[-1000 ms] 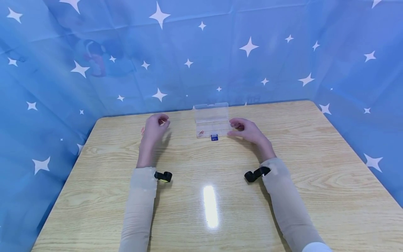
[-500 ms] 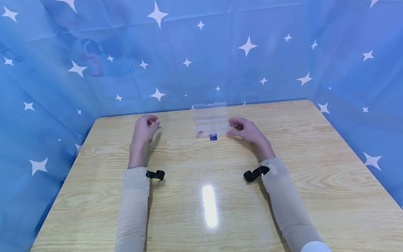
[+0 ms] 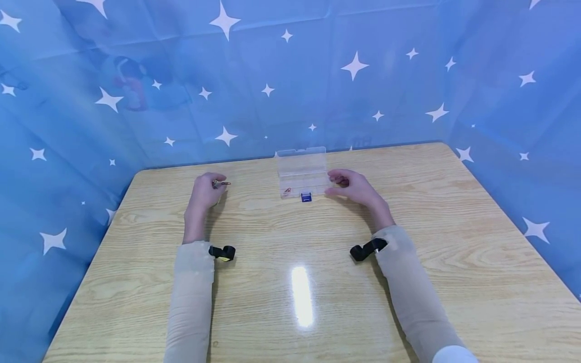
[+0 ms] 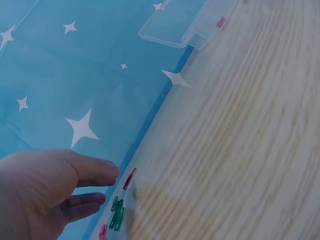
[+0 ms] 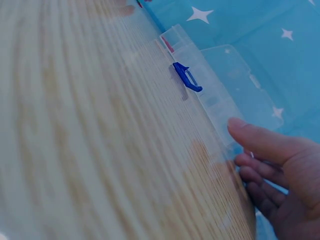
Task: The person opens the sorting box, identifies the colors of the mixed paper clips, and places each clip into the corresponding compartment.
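Note:
My left hand (image 3: 202, 192) is over the left part of the table, thumb and fingers apart with nothing seen between them. In the left wrist view, small paper clips lie beside its fingertips: a dark red one (image 4: 130, 178), a green cluster (image 4: 117, 213) and a pink bit (image 4: 102, 232). A clear plastic box (image 3: 313, 182) stands with its lid (image 3: 301, 161) raised at the back. Around its right end curve the thumb and fingers of my right hand (image 3: 356, 187); the fingertips behind are partly hidden. Inside the box's left end are red clips (image 3: 287, 191).
A blue latch (image 3: 306, 197) sticks out at the front of the box. The wooden table (image 3: 254, 262) ends at a blue curtain (image 3: 190, 65) with white stars. Each sleeve carries a black wrist camera, one left (image 3: 222, 252) and one right (image 3: 367, 249).
My left hand has moved leftward, then slightly lower at the fingertips, so a red clip now shows to its right. The right hand and box keep their place.

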Demonstrator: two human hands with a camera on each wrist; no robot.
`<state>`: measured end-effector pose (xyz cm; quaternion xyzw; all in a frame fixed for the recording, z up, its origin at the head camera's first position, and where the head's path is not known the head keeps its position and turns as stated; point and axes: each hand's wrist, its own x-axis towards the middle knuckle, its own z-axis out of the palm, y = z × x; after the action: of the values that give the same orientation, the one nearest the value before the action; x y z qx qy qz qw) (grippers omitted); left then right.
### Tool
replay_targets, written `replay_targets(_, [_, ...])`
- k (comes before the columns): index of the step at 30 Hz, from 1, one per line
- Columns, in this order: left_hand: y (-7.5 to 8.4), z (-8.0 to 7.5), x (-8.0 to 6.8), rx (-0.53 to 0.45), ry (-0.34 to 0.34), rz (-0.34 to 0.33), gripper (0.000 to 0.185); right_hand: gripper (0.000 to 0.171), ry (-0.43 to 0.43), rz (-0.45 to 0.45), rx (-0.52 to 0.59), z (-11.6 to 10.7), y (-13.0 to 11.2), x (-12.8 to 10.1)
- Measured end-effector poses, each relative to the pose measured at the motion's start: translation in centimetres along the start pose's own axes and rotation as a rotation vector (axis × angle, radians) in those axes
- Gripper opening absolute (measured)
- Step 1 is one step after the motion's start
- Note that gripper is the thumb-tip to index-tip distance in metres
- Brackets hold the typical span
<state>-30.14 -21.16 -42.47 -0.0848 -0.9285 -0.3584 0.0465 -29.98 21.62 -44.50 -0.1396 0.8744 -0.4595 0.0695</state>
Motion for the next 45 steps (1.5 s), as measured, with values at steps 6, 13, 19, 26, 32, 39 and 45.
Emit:
replay_targets(6, [-0.31,0.19,0.07,0.085,-0.013,-0.022,0.029,0.062,-0.005,-0.001,0.001,0.03,0.00,0.01])
replay_targets(13, [-0.34,0.23,0.05,0.082,-0.037,-0.049,0.025,0.062,-0.008,-0.001,0.010,0.00,0.10,-0.05])
replay_targets(19, [-0.28,0.12,-0.02,0.065,-0.051,-0.062,0.022,0.062,-0.006,0.000,-0.003,-0.02,0.23,-0.05])
replay_targets(26, [-0.46,0.20,0.03,0.051,-0.049,-0.076,0.020,0.061,-0.006,0.000,-0.002,-0.05,0.32,-0.03])
replay_targets(32, [-0.24,0.29,-0.06,0.053,-0.060,-0.082,0.020,0.061,-0.012,-0.001,0.008,0.00,0.39,0.09])
replay_targets(39, [0.03,0.51,-0.08,0.065,-0.061,-0.099,0.018,0.062,-0.013,0.001,0.005,0.02,0.21,0.03])
replay_targets(45, [0.05,0.51,-0.14,0.062,-0.063,-0.106,0.018,0.062,-0.013,-0.001,-0.001,0.00,0.06,-0.09])
